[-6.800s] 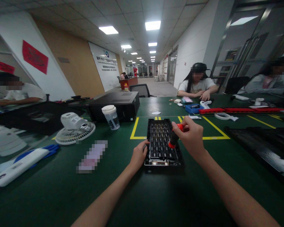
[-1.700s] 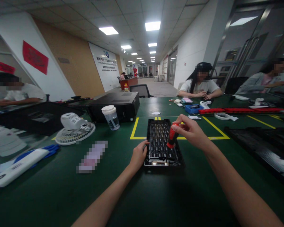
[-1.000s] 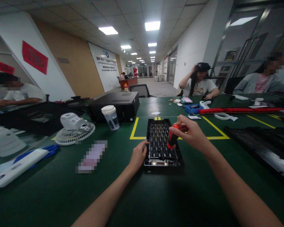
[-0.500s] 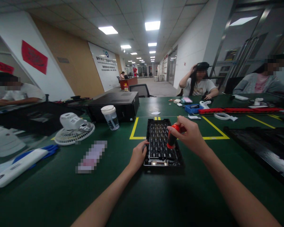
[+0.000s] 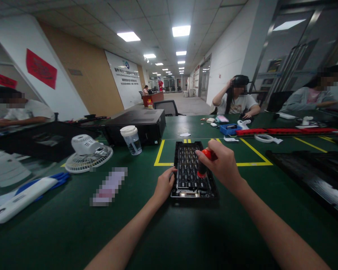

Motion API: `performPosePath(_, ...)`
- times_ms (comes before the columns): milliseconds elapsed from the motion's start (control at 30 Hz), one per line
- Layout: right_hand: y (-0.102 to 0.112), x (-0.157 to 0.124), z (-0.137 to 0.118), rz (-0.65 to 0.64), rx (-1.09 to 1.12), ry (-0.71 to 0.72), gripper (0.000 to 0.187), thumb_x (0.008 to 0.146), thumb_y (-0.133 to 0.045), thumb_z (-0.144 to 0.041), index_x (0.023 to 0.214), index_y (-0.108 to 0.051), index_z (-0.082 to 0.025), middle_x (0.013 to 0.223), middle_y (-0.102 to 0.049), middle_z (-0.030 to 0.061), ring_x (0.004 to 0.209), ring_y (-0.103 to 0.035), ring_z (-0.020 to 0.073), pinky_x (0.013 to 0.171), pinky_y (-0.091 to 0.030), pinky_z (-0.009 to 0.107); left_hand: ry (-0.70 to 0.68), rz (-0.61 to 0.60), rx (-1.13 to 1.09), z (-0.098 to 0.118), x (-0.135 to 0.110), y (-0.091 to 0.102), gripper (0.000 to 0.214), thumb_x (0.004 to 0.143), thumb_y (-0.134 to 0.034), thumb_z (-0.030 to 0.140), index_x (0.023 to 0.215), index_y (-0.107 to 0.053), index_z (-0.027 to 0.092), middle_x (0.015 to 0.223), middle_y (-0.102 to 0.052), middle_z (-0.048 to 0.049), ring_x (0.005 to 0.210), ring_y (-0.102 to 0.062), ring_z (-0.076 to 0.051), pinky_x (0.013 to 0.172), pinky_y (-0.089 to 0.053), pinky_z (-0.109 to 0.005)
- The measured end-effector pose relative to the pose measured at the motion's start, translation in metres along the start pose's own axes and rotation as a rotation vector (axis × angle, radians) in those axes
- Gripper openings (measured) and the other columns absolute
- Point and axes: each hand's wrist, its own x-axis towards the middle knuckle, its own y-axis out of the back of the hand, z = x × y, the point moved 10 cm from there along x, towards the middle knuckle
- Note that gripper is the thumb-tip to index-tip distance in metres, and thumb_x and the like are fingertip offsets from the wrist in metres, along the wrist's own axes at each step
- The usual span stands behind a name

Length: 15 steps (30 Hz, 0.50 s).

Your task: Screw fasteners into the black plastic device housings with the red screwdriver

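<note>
A black rectangular casing (image 5: 181,183) with rows of oval metallic shapes lies flat on the green table in front of me. My left hand (image 5: 165,183) grips its left edge, fingers curled at the rim. Above the casing's right half, my right hand (image 5: 223,161) is closed round a screwdriver (image 5: 202,169) with a red and black handle, held nearly upright. The screwdriver's tip cannot be made out against the dark casing. A pale strip with a silvery part (image 5: 189,194) shows at the casing's near end.
Left of the casing are a lidded plastic cup (image 5: 134,142), a white fan (image 5: 87,152) and a large black box (image 5: 135,122). A blue tray (image 5: 229,129) and a roll of tape (image 5: 264,138) sit beyond, at right. Dark panels (image 5: 312,180) lie right. Other people sit around the table.
My right hand and the screwdriver have shifted slightly left over the casing. My left hand and the casing stay put. The person at far right has moved a little.
</note>
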Motion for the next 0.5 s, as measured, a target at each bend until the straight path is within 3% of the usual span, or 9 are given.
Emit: performPosePath(500, 0.0013, -0.0024, -0.0009, 0.029, -0.093, -0.027, 0.026, 0.081, -0.050, -0.028, 0.061, -0.035, -0.020, 0.061, -0.039, -0.0012, 0.055, -0.034, 0.0116, 0.053, -0.026, 0.025, 0.008, 0.000, 0.009, -0.0018, 0.0005, -0.0016, 0.028, 0.081, -0.040, 0.013, 0.100, -0.058, 0.021, 0.116, -0.058, -0.0028, 0.109, -0.053, -0.016, 0.097, -0.038, -0.033)
